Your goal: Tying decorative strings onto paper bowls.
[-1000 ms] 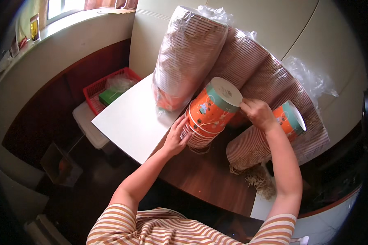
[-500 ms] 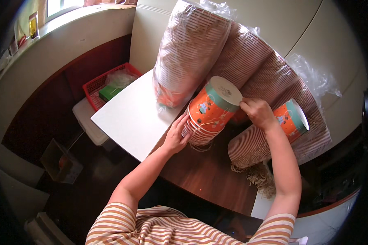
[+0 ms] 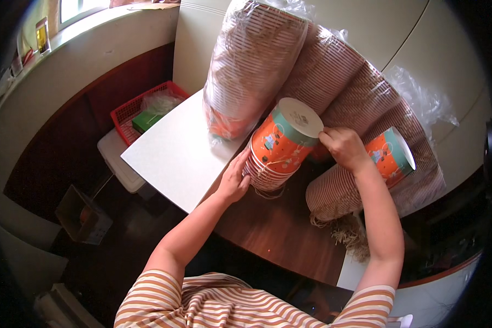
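Note:
A short stack of orange paper cups [image 3: 276, 145] with green bands stands upside down and tilted before me, the top one's white base facing up. Thin string hangs about the lower rims. My left hand [image 3: 235, 177] is closed against the lower left side of the stack, thumb toward me. At the base edge on the right, my right hand [image 3: 343, 148] is closed with fingers pinched on the top cup; its fingertips are partly hidden. Just beyond my right wrist lies a longer stack of similar cups [image 3: 333, 194], its base toward the right.
Several tall cup stacks in clear plastic wrap [image 3: 257, 60] lean along the back. A white tabletop [image 3: 169, 158] adjoins the brown wooden surface [image 3: 279, 235]. Bundled string [image 3: 351, 240] hangs at the right. A red basket [image 3: 120, 123] and a cardboard box [image 3: 85, 218] are at the left.
The short stack has tipped very slightly up and to the left. Both hands keep nearly the same places on it.

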### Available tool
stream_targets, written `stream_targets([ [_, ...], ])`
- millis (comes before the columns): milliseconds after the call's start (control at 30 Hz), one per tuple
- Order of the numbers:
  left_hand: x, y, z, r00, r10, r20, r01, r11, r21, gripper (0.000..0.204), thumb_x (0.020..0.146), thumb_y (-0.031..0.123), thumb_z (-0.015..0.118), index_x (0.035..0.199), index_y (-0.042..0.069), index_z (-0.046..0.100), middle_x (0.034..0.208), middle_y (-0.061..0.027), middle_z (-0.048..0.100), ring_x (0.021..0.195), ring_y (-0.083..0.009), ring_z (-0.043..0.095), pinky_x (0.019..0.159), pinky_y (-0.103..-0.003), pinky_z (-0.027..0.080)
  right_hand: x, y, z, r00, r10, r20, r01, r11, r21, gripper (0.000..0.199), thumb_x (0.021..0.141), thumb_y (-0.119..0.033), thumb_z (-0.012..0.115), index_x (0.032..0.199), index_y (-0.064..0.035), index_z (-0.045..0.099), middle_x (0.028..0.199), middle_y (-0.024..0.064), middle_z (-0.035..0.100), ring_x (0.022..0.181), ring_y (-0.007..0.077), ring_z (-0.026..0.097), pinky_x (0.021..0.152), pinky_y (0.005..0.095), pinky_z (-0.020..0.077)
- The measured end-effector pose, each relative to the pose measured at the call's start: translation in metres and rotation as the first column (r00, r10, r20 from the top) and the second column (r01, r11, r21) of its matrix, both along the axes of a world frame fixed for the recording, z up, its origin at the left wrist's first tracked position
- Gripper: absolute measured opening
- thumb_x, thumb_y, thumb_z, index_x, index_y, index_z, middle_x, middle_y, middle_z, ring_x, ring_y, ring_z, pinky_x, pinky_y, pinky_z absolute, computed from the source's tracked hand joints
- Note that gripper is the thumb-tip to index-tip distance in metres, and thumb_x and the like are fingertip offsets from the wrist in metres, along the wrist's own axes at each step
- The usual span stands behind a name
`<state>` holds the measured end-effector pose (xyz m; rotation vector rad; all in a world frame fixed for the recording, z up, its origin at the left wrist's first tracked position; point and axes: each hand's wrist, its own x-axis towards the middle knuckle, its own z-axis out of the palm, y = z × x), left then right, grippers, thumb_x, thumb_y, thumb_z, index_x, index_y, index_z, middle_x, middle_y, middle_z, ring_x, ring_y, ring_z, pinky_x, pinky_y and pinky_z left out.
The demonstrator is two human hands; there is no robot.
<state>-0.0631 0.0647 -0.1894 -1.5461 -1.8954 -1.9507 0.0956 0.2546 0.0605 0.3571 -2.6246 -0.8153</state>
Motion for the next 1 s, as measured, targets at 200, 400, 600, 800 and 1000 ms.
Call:
stream_targets([
  [200, 0.000, 0.001, -0.002, 1.000, -0.013, 0.015, 0.013, 1.000, 0.010, 0.070, 0.074, -0.002, 0.046, 0.143, 0.004, 0.035, 0.144, -0.0214, 0.038, 0.136, -0.0347, 0.035, 0.114, -0.040, 0.028, -0.001, 0.002, -0.003, 1.000, -0.014, 0.002, 0.014, 1.000, 0.021, 0.009, 0.071, -0.006, 0.058, 0.078, -0.0084, 0.052, 0.072, 0.0077, 0.058, 0.066, 0.0237, 0.063, 0.060, 0.0344, 0.0513],
  [400, 0.001, -0.001, 0.001, 1.000, -0.004, 0.016, 0.004, 1.000, 0.015, 0.069, 0.075, -0.002, 0.045, 0.142, 0.004, 0.036, 0.144, -0.0217, 0.037, 0.136, -0.0356, 0.036, 0.113, -0.040, 0.029, -0.001, 0.000, -0.005, 1.000, -0.015, -0.005, 0.015, 1.000, 0.022, 0.010, 0.070, -0.005, 0.059, 0.077, -0.0081, 0.053, 0.072, 0.0077, 0.058, 0.066, 0.0236, 0.063, 0.060, 0.0343, 0.0513],
  [600, 0.002, -0.003, 0.002, 1.000, 0.018, 0.017, -0.018, 1.000, -0.002, 0.067, 0.075, -0.001, 0.046, 0.141, 0.005, 0.037, 0.144, -0.0211, 0.038, 0.135, -0.0366, 0.037, 0.112, -0.040, 0.031, 0.001, -0.002, -0.008, 0.999, -0.036, -0.013, 0.036, 0.999, 0.030, 0.009, 0.071, -0.005, 0.059, 0.078, -0.0077, 0.053, 0.074, 0.0081, 0.060, 0.067, 0.0235, 0.063, 0.060, 0.0337, 0.0516],
  [800, -0.001, 0.005, -0.010, 0.994, 0.055, 0.091, -0.059, 0.997, 0.044, 0.063, 0.074, -0.004, 0.045, 0.136, 0.004, 0.042, 0.137, -0.0206, 0.043, 0.129, -0.0370, 0.042, 0.108, -0.040, 0.035, 0.007, -0.008, -0.009, 0.996, -0.071, -0.056, 0.072, 0.997, 0.013, 0.020, 0.072, -0.005, 0.057, 0.093, -0.0034, 0.058, 0.085, 0.0103, 0.063, 0.074, 0.0237, 0.063, 0.067, 0.0344, 0.0517],
  [1000, -0.001, 0.002, -0.009, 0.985, 0.117, 0.130, -0.124, 0.991, 0.046, 0.051, 0.074, -0.008, 0.046, 0.124, 0.002, 0.051, 0.127, -0.0176, 0.049, 0.110, -0.0321, 0.055, 0.095, -0.037, 0.047, 0.037, -0.055, -0.023, 0.968, -0.202, -0.148, 0.178, 0.971, -0.161, 0.034, 0.076, -0.011, 0.066, 0.108, -0.0022, 0.060, 0.104, 0.0123, 0.062, 0.086, 0.0270, 0.061, 0.074, 0.0371, 0.0506],
])
